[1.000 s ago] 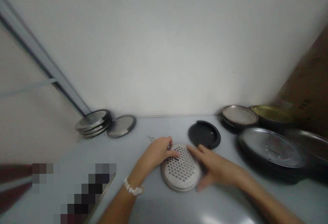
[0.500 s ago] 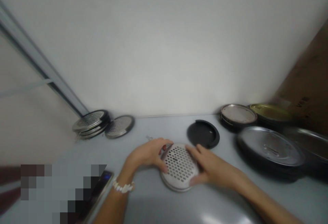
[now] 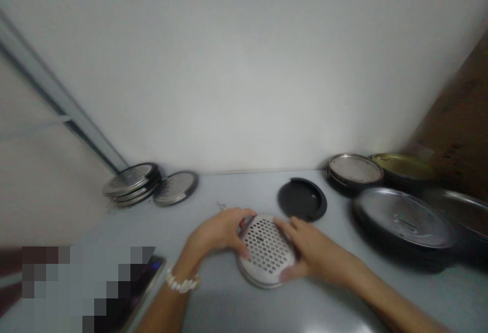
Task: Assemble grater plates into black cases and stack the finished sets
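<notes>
Perforated steel disc: round, so no long axis; its oblong holes run in slanting rows. It sits face up on the pale table, directly before the person. Whether it touches the surface cannot be determined.

Left hand grips the left edge, fingers curled over the rim, with a white beaded bracelet on the wrist. Right hand grips the right side, fingers spread over the holes, thumb at the lower rim.

Black round lid lies just beyond the disc. Leftward: stacked perforated discs, a single perforated disc, and a phone. Rightward: large oval steel lid, round steel lid, gold-toned lid. Brown carton bears dark print, unreadable.
</notes>
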`<state>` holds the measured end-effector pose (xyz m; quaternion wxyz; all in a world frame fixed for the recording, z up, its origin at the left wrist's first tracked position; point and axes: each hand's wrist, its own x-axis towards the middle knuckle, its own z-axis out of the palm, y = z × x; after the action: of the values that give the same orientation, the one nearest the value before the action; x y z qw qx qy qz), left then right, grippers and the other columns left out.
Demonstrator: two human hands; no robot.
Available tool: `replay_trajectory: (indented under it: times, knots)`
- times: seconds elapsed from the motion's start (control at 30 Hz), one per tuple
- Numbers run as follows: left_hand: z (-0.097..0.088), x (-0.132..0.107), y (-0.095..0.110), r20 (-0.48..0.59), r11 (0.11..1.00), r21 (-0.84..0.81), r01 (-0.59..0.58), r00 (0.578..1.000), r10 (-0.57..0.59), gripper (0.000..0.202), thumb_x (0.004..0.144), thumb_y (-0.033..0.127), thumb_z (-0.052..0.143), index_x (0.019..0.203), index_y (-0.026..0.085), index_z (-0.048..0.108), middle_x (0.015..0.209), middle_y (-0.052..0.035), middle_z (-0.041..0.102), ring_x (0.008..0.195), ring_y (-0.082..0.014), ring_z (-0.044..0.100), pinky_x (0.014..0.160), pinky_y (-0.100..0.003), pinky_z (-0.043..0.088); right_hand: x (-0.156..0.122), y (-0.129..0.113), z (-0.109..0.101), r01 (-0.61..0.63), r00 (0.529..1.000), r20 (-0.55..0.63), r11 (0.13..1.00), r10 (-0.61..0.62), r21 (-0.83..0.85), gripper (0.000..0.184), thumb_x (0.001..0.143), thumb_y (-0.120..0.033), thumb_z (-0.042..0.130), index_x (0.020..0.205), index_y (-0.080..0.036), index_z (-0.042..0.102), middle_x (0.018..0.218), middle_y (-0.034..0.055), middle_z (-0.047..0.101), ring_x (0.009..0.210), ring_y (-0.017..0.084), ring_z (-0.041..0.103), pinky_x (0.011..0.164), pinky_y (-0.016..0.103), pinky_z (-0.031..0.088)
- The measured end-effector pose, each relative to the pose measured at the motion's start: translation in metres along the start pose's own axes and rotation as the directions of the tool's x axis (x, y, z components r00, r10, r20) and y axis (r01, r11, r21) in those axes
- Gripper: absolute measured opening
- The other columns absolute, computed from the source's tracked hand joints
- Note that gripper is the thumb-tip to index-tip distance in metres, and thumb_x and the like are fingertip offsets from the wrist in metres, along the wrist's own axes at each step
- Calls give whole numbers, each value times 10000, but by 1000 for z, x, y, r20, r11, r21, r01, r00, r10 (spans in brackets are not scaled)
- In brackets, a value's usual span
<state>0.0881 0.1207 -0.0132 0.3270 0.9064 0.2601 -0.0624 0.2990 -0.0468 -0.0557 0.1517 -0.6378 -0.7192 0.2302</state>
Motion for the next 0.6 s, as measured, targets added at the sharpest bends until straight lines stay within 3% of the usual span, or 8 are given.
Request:
replay_trajectory:
  times: [0.2,0.43,0.5,0.6]
  knots:
    - [-1,3,-9,44,990,-124,61,997,-56,871,542,404,871,1325,186,557,1006,-38,679,829,-231,640,718,-310,480,-1,-2,4,-21,999,-29,1000,22,16,1166,626,-630,836,1539,-143,298,1268,192,521,1149,368,532,1015,476,409]
    - [4,11,-14,47,883,-440,164,986,-159,532,721,421,740,1133,127,578,932,-56,651,689,-161,611,604,-288,490,1,-4,2,-85,989,-117,993,95,85,1055,699,-554,820,1530,-155,308,1287,179,533,1167,338,554,1011,434,426]
    - [6,13,-16,52,854,-498,149,988,-142,492,751,444,710,1104,135,562,934,-49,635,683,-148,597,595,-283,482,2,-4,2,-107,983,-140,989,121,106,985,746,-515,792,1524,-150,311,1293,177,541,1174,328,558,1008,419,429]
    - [8,15,-21,57,839,-535,97,995,-79,459,802,471,668,1106,156,534,785,22,585,628,-118,537,568,-253,427,3,-4,2,-126,976,-161,984,146,127,926,782,-493,759,1512,-127,322,1314,195,552,1190,333,558,1013,416,427]
